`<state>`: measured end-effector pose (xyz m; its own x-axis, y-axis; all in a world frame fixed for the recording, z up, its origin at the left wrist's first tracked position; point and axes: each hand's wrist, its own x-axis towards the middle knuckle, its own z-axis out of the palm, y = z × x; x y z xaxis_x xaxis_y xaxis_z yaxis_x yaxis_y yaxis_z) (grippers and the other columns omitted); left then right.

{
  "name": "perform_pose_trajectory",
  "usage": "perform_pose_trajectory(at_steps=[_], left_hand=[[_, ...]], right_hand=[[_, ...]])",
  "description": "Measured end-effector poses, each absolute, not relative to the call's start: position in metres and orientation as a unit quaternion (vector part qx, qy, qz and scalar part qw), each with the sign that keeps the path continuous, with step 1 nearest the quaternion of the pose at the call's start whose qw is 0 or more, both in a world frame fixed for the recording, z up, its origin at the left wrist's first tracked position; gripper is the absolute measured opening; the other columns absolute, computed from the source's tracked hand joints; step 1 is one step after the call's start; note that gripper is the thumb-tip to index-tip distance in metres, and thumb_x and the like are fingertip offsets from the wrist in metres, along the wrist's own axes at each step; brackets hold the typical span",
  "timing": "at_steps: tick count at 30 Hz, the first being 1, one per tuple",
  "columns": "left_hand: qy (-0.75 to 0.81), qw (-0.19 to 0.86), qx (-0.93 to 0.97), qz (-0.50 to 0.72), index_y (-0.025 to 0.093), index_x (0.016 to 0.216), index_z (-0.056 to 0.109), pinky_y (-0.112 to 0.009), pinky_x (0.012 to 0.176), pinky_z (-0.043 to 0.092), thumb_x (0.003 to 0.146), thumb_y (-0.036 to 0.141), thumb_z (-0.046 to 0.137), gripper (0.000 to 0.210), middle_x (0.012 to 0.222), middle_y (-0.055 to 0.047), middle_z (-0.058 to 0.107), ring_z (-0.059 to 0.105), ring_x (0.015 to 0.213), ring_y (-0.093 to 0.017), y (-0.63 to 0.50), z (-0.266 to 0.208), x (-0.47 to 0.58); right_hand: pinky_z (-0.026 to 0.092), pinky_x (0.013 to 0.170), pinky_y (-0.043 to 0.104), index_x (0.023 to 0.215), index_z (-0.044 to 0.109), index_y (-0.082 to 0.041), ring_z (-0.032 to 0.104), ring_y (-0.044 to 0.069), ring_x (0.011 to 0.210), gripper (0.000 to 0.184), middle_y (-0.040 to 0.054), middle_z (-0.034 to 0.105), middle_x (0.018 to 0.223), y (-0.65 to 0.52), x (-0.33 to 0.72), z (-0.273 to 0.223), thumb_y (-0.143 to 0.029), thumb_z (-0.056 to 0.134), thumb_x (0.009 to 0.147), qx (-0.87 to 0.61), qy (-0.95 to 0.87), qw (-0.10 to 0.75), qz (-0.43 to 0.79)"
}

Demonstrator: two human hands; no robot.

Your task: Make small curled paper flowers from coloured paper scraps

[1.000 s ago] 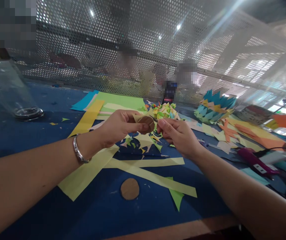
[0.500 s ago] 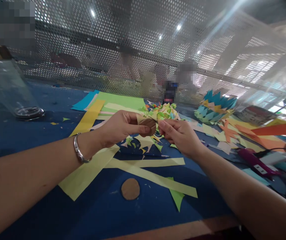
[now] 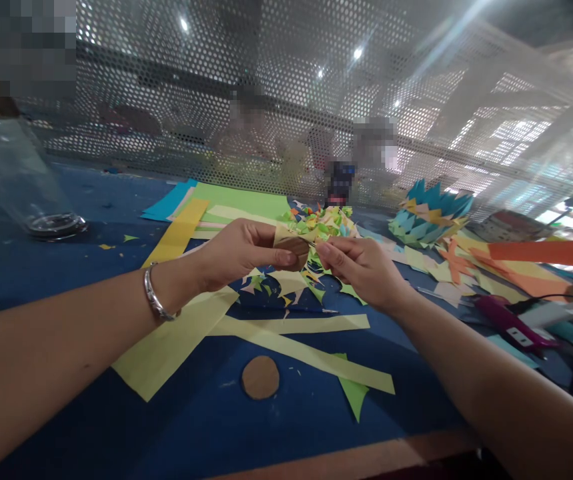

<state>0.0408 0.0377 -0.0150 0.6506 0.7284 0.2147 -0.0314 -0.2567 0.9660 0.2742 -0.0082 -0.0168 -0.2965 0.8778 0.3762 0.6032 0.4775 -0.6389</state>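
My left hand (image 3: 236, 252) is closed, thumb in front, on a brown cardboard disc (image 3: 296, 248) with pale yellow paper (image 3: 283, 233) along its upper edge. My right hand (image 3: 366, 268) meets the disc's right side in a pinch; whatever lies between thumb and forefinger is too small to make out. Below the hands, a second cardboard disc (image 3: 261, 377) lies flat on the blue table. Pale yellow strips (image 3: 311, 357) cross between it and the hands, one lying over a green paper scrap (image 3: 355, 399).
Behind my hands is a heap of paper scraps (image 3: 333, 223). A layered paper piece with pointed edges (image 3: 431, 212) stands back right, near a purple glue gun (image 3: 509, 327) with cables. A glass jar (image 3: 21, 180) stands left, coloured sheets (image 3: 246, 200) lie behind, and a perforated screen (image 3: 176, 93) rises beyond.
Both hands stay in nearly the same place. The disc in my left hand has tilted slightly, and my right fingertips have shifted a little against its edge.
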Motion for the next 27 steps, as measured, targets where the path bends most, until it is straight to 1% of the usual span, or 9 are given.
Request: perform_pose_trajectory(at_steps=[5, 12, 17, 22, 27], left_hand=[[0.243, 0.56, 0.717, 0.337, 0.02, 0.089, 0.081, -0.027, 0.082, 0.05, 0.076, 0.026, 0.079, 0.014, 0.088, -0.004, 0.076, 0.065, 0.081, -0.014, 0.0386, -0.0137, 0.0399], [0.255, 0.566, 0.709, 0.336, 0.019, 0.087, 0.081, -0.03, 0.081, 0.053, 0.073, 0.022, 0.079, 0.014, 0.086, -0.006, 0.077, 0.067, 0.079, -0.016, 0.0384, -0.0125, 0.0404], [0.26, 0.565, 0.708, 0.336, 0.019, 0.089, 0.082, -0.031, 0.083, 0.054, 0.074, 0.021, 0.078, 0.016, 0.087, -0.006, 0.077, 0.068, 0.081, -0.017, 0.0397, -0.0142, 0.0402], [0.254, 0.576, 0.708, 0.322, 0.02, 0.089, 0.082, -0.028, 0.082, 0.053, 0.075, 0.018, 0.077, 0.015, 0.085, -0.004, 0.077, 0.067, 0.078, -0.014, 0.0397, -0.0144, 0.0399], [0.251, 0.582, 0.704, 0.322, 0.02, 0.088, 0.082, -0.028, 0.08, 0.053, 0.075, 0.017, 0.077, 0.015, 0.084, -0.003, 0.076, 0.066, 0.077, -0.014, 0.0403, -0.014, 0.0389]], right_hand=[[0.022, 0.048, 0.026, 0.066, 0.05, -0.019, 0.029, 0.009, 0.05, 0.053, -0.0057, 0.034, 0.053, -0.0074, 0.274, -0.0173, -0.062, 0.048, 0.097, -0.472, -0.784, 0.355, 0.189], [0.023, 0.049, 0.026, 0.066, 0.051, -0.019, 0.031, 0.009, 0.051, 0.053, -0.005, 0.035, 0.054, -0.0071, 0.2748, -0.0178, -0.063, 0.047, 0.097, -0.475, -0.791, 0.345, 0.172], [0.023, 0.05, 0.027, 0.066, 0.051, -0.019, 0.031, 0.01, 0.052, 0.054, -0.0047, 0.035, 0.055, -0.007, 0.2739, -0.0158, -0.063, 0.046, 0.097, -0.478, -0.794, 0.338, 0.165], [0.024, 0.052, 0.028, 0.066, 0.05, -0.019, 0.033, 0.01, 0.054, 0.054, -0.0042, 0.036, 0.057, -0.0087, 0.2738, -0.014, -0.062, 0.045, 0.098, -0.481, -0.799, 0.325, 0.16], [0.023, 0.052, 0.028, 0.065, 0.049, -0.019, 0.032, 0.01, 0.054, 0.053, -0.0045, 0.035, 0.057, -0.0087, 0.2748, -0.0154, -0.061, 0.046, 0.098, -0.485, -0.798, 0.322, 0.155]])
